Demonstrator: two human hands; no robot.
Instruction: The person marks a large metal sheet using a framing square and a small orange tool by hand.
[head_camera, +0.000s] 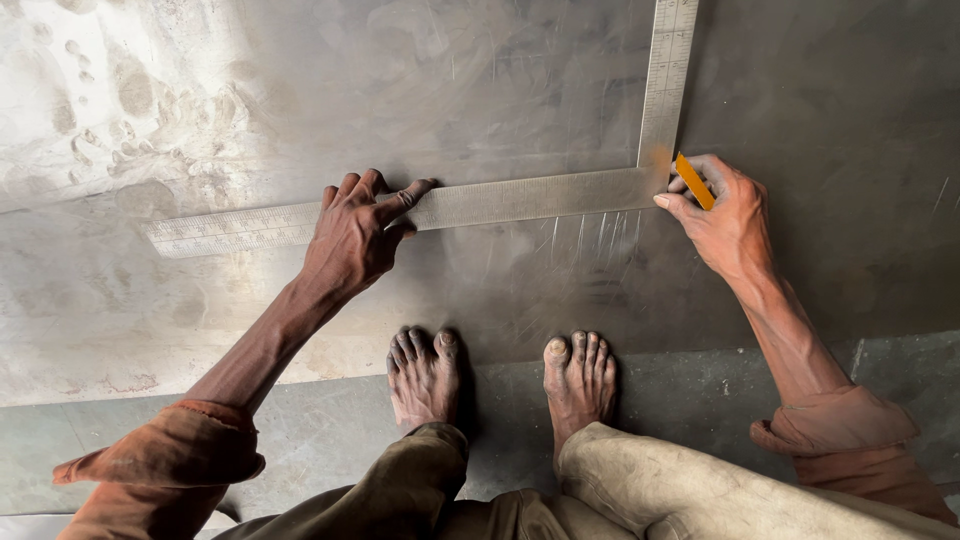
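— Head view, and what a low angle it was: the left hand (352, 235) lay just left of centre, palm down, fingers spread narrowly and pressing on the long arm of a steel square (500, 200). It gripped nothing, it only pinned the blade flat.

— And the square itself?

— Its long arm ran from the left of the frame across to right of centre, and the short arm rose from that corner up to the top edge. All of it lay flat on a big grey metal sheet (820, 90) that filled the upper two thirds of the frame.

— Over on the right?

— The right hand (728, 220) was pinched shut on a short orange marker (694, 181), held between thumb and fingers, its tip right at the outer corner of the square. An orange smudge showed on the steel there.

— Anything lower down?

— Two bare feet (500, 385) at bottom centre, toes touching the sheet's near edge, heels on the concrete floor (320, 430). Rolled orange sleeves (170, 450) showed at both lower corners, and dusty trousers (650, 490) along the bottom.
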